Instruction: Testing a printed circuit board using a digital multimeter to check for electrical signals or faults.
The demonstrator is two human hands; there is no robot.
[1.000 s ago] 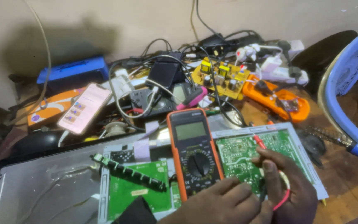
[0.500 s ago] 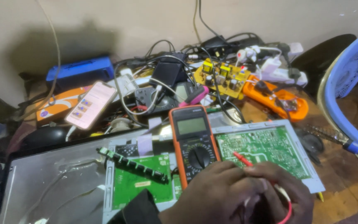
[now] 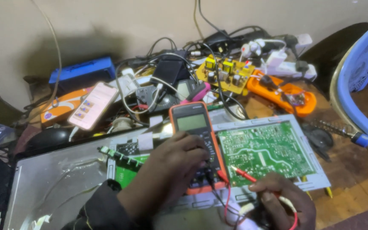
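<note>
So the left hand [image 3: 173,164] is draped over the lower half of a multimeter [image 3: 196,145], the chunky orange-rubber-cased kind with a grey rectangular screen up top. Fingers are curled down over where the dial sits, so the dial itself is hidden; can't tell if they're gripping it or just resting there. The right hand [image 3: 280,200] sits just to the right and a bit nearer the person, fingers pinched together around a slim red probe [image 3: 243,173], whose pointy tip angles up-left onto the bottom-left corner of a green circuit board [image 3: 265,151]. A red lead loops out under that hand.

That board is flat, rectangular and covered in tiny silver solder dots and pale traces, and it sits in a thin metal frame right beside the meter. Left of the left hand there's a big dull silver metal sheet [image 3: 60,174] with another small green board [image 3: 126,172] on it.

Beyond both hands the surface is a mess: a smartphone [image 3: 93,105] with a lit screen, a yellow board [image 3: 226,73] with bulky components, a glossy orange plastic case [image 3: 286,91], a blue box [image 3: 81,73] and a tangle of black and white cables. Far right of the right hand there's a blue plastic chair [image 3: 363,64].
</note>
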